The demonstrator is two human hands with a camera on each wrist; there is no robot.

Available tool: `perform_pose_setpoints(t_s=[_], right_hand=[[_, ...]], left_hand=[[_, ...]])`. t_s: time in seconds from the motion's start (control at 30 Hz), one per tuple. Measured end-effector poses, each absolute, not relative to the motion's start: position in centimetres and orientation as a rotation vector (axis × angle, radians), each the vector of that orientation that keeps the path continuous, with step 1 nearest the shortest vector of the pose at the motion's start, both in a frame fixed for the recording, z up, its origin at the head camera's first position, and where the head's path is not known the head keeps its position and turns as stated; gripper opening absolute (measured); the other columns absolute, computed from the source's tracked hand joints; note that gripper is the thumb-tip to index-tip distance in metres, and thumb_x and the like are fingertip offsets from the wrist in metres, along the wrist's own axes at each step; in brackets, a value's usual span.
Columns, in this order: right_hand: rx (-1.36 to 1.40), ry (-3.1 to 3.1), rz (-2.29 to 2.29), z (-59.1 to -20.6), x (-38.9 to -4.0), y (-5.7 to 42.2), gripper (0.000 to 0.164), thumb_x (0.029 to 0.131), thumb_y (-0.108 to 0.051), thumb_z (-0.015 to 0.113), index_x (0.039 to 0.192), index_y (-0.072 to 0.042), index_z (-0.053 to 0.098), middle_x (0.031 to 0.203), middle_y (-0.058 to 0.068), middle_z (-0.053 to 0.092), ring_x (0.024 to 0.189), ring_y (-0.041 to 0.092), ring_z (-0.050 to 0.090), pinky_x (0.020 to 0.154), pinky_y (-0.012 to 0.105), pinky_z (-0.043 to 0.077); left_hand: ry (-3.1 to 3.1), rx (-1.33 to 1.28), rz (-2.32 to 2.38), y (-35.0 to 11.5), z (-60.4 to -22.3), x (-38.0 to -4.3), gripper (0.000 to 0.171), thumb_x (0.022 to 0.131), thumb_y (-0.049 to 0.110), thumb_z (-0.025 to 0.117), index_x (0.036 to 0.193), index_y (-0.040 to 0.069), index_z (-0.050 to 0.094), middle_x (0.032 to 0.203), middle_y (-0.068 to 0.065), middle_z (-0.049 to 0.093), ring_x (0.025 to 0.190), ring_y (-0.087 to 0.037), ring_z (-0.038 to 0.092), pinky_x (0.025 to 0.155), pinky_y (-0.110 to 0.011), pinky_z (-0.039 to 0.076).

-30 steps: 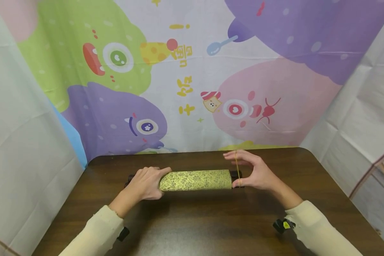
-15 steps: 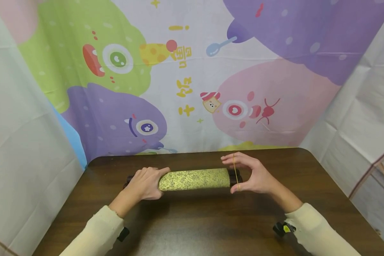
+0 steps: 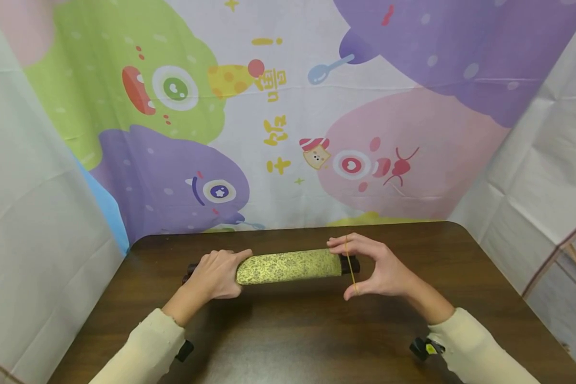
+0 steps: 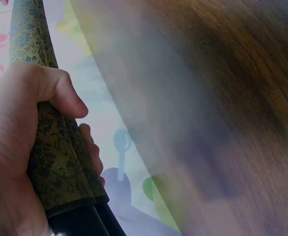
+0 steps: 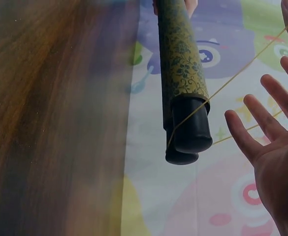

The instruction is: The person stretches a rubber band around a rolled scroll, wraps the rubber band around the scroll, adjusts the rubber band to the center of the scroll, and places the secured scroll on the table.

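Observation:
A rolled hanging scroll (image 3: 288,266) in gold brocade with a dark flower pattern lies crosswise in the head view, held above the table. My left hand (image 3: 221,274) grips its left end, thumb over the cloth. Black knobs of two rollers (image 5: 192,125) stick out at the right end. My right hand (image 3: 381,266) is spread beside that end, with a thin yellow rubber band (image 3: 350,261) stretched between thumb and fingers. In the right wrist view, the band's strand crosses the black knobs and the fingers are extended.
The brown wooden table (image 3: 288,336) has rounded far corners. Behind it hangs a cloth (image 3: 278,202) with cartoon monsters, and pale cloth hangs at both sides. A small black device (image 3: 420,349) is at the right sleeve.
The scroll's right end has tilted up and shifted slightly left. My right hand has moved left, its fingertips now over the scroll's edge and its thumb lower, with the band slanting across the knobs.

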State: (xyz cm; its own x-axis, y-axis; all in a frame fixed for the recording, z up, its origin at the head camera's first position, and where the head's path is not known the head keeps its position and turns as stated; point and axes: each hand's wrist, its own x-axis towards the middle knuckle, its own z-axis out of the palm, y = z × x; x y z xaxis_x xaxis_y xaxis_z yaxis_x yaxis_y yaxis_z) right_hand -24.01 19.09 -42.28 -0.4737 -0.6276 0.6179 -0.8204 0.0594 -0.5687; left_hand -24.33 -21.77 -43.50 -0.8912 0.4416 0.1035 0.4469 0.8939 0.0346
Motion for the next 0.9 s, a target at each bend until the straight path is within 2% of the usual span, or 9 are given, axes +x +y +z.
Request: perform_pose_setpoints(t_s=[0.13,0.27,0.37,0.5,0.6,0.73,0.9], right_hand=[[1.504,-2.084,1.363,-42.26,-24.05,19.04,0.083,0.07,-0.029,0.107,0.139,0.002,0.072,0.154,0.009,0.072,0.15,0.012,0.064,0.121,0.023,0.052],[1.521,-2.062,1.346,-42.25,-23.93,18.94,0.081,0.074,-0.037,0.105,0.141,-0.005,0.073,0.15,0.018,0.073,0.153,0.017,0.063,0.126,0.024,0.048],[1.532,-2.049,1.334,-42.27,-23.77,18.83,0.078,0.078,-0.043,0.102,0.143,-0.011,0.073,0.151,0.017,0.073,0.154,0.019,0.063,0.128,0.025,0.046],[1.563,-2.008,1.332,-42.4,-23.72,18.74,0.077,0.081,-0.046,0.099,0.143,-0.008,0.073,0.154,0.009,0.072,0.156,0.019,0.061,0.129,0.026,0.045],[1.584,-1.98,1.328,-42.52,-23.76,18.71,0.077,0.082,-0.047,0.098,0.142,-0.005,0.072,0.153,0.011,0.072,0.157,0.021,0.061,0.131,0.027,0.044],[1.581,-1.981,1.325,-42.62,-23.68,18.7,0.076,0.081,-0.045,0.099,0.142,-0.007,0.073,0.151,0.015,0.072,0.159,0.019,0.059,0.133,0.029,0.042],[1.557,-2.012,1.324,-42.6,-23.31,18.6,0.077,0.077,-0.041,0.103,0.139,-0.007,0.074,0.152,0.012,0.072,0.16,0.014,0.056,0.135,0.029,0.04]], left_hand=[[-2.962,-0.679,-0.098,-21.82,-43.53,-24.41,0.08,0.067,0.016,0.07,0.147,0.019,0.069,0.072,0.0,0.06,0.063,-0.018,0.042,0.051,-0.033,0.032],[-2.967,-0.657,-0.097,-21.86,-43.52,-24.44,0.08,0.067,0.016,0.07,0.147,0.019,0.069,0.073,-0.002,0.061,0.063,-0.018,0.042,0.051,-0.033,0.033],[-2.969,-0.649,-0.102,-21.86,-43.51,-24.43,0.08,0.067,0.016,0.07,0.147,0.019,0.069,0.073,-0.002,0.061,0.063,-0.018,0.041,0.051,-0.033,0.033],[-2.975,-0.641,-0.119,-21.82,-43.47,-24.49,0.079,0.067,0.015,0.069,0.147,0.018,0.069,0.07,-0.001,0.057,0.063,-0.018,0.038,0.051,-0.033,0.032],[-2.983,-0.631,-0.13,-21.84,-43.45,-24.58,0.081,0.067,0.014,0.068,0.148,0.018,0.068,0.069,0.0,0.054,0.063,-0.018,0.037,0.051,-0.033,0.032],[-2.987,-0.613,-0.146,-21.89,-43.4,-24.7,0.082,0.067,0.014,0.067,0.149,0.017,0.068,0.069,0.0,0.054,0.063,-0.018,0.038,0.052,-0.034,0.032],[-2.991,-0.589,-0.167,-21.94,-43.47,-24.79,0.083,0.066,0.015,0.065,0.148,0.016,0.068,0.067,-0.002,0.055,0.062,-0.021,0.045,0.053,-0.036,0.034]])
